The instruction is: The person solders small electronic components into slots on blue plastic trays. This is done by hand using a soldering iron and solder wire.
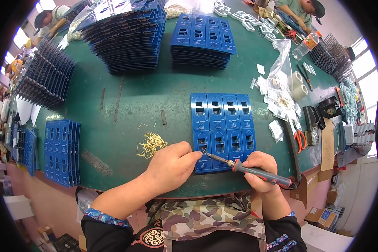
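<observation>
A blue circuit board panel (pixel 223 126) with rows of cut-out windows lies flat on the green table. My right hand (pixel 261 170) is wrapped round a grey and red soldering iron (pixel 256 174), its tip pointing left over the panel's lower left window. Close to that tip, my left hand (pixel 172 166) pinches its fingers together at the panel's left edge. What sits between those fingertips is too small to make out. Just beyond my left hand is a loose pile of thin yellow pins (pixel 151 145), a few strewn apart from it.
Tall stacks of blue panels (pixel 128 38) and a lower stack (pixel 203 35) stand at the back. More panels (pixel 62 151) stand at the left. To the right are clear plastic bags (pixel 281 71), tape rolls (pixel 298 86), orange-handled scissors (pixel 299 140) and a bottle (pixel 306 45). Two people work across the table.
</observation>
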`<state>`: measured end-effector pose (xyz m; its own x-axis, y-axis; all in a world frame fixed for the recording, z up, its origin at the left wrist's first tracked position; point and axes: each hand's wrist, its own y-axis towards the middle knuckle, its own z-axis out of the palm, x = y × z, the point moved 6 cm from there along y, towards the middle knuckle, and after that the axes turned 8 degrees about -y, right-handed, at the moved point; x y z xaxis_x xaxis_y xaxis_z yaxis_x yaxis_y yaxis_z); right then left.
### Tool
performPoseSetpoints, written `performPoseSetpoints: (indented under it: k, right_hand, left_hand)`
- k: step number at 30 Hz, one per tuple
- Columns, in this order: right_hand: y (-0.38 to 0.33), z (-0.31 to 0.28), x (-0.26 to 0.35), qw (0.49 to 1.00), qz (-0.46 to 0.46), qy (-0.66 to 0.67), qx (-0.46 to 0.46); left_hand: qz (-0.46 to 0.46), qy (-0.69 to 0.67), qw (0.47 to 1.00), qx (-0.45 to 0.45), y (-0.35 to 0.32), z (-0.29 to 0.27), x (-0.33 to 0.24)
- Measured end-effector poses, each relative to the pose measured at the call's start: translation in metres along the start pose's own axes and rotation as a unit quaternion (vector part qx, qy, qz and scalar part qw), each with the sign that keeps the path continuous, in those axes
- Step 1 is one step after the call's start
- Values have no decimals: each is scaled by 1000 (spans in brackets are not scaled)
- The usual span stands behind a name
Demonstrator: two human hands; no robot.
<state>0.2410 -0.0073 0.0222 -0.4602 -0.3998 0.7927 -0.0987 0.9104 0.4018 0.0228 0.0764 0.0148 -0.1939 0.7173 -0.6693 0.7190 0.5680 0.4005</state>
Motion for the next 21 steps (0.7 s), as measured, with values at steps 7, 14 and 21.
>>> performPoseSetpoints:
  k: [7, 14, 21]
  right_hand:
    - [-6, -2, -8, 999, 12, 39, -29]
    - [-18, -8, -13, 988, 42, 121, -89]
    - [-15, 24, 4, 969, 97, 209, -84]
  left_hand:
    - [-6, -8, 1000, -11, -1, -3, 0]
    - [8, -40, 999, -36, 1, -8, -8]
    - [17, -191, 981, -16, 19, 10, -51]
